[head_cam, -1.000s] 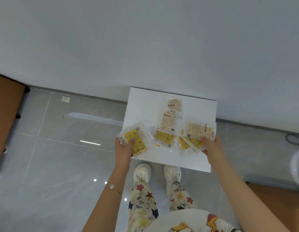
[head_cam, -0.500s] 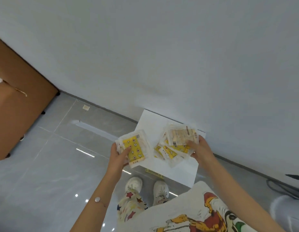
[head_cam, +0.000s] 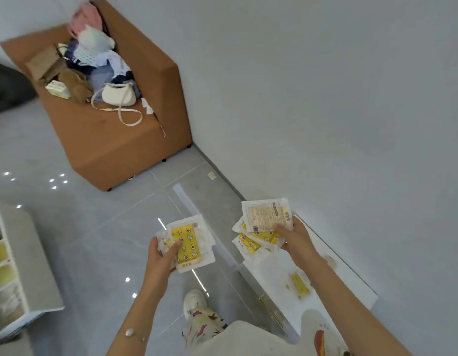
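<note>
Lifted off table (head_cam: 338, 276): left hand (head_cam: 161, 255) grips yellow-topped stack (head_cam: 188, 242), right hand (head_cam: 294, 240) fanned stack (head_cam: 263, 219); lower layers hidden.

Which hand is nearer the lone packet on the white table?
Right. The right hand hovers just beyond the packet, over the table; the left hand is farther left, over the floor.

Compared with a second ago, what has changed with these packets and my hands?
The right hand gathered the loose packets off the white table and lifted them leftward; one yellow packet lies on it. The left hand still grips its stack.
</note>
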`<state>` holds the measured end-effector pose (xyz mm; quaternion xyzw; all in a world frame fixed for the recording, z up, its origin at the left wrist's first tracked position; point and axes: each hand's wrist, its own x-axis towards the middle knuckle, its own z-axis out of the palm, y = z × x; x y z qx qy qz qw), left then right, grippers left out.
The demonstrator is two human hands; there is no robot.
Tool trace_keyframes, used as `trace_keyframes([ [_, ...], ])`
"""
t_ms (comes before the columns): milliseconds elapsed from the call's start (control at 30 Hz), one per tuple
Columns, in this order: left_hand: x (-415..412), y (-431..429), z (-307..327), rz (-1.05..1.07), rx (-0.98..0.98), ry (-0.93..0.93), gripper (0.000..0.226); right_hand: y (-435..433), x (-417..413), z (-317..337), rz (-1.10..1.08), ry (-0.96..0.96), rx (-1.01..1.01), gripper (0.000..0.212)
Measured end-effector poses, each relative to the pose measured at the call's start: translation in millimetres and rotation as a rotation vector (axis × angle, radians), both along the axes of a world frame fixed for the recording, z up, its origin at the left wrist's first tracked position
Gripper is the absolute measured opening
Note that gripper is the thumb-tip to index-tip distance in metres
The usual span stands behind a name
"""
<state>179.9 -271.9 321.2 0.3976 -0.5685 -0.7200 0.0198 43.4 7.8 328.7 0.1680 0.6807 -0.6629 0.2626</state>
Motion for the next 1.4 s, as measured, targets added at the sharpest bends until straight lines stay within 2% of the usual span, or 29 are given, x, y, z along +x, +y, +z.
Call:
trace_keyframes([
  [400,26.2,-203.8,39.4,0.369,-0.029,0.082,0.031,-260.7,-44.6,48.0,0.303,0.064,-0.045,0.02],
  [533,35.8,-250.3,42.0,0.465,-0.032,0.097,0.034,-332.6,-53.0,49.4,0.38,0.059,-0.049,0.024],
  [867,17.1,-327.3,27.8,0.705,-0.019,0.086,0.045,-480.2,-94.9,42.9,0.608,0.023,-0.048,0.023],
  [1133,-16.9,-381.6,5.5,0.999,0.064,0.081,0.052,-588.3,-155.8,34.5,0.853,0.001,-0.025,0.02],
  [1300,-32.5,-400.4,0.7,1.173,0.106,0.089,0.044,-647.1,-179.2,29.4,0.986,-0.002,0.004,0.033],
  [1400,-30.2,-416.0,-3.4,1.251,0.126,0.089,0.044,-684.4,-181.4,23.7,1.05,0.0,0.013,0.031],
])
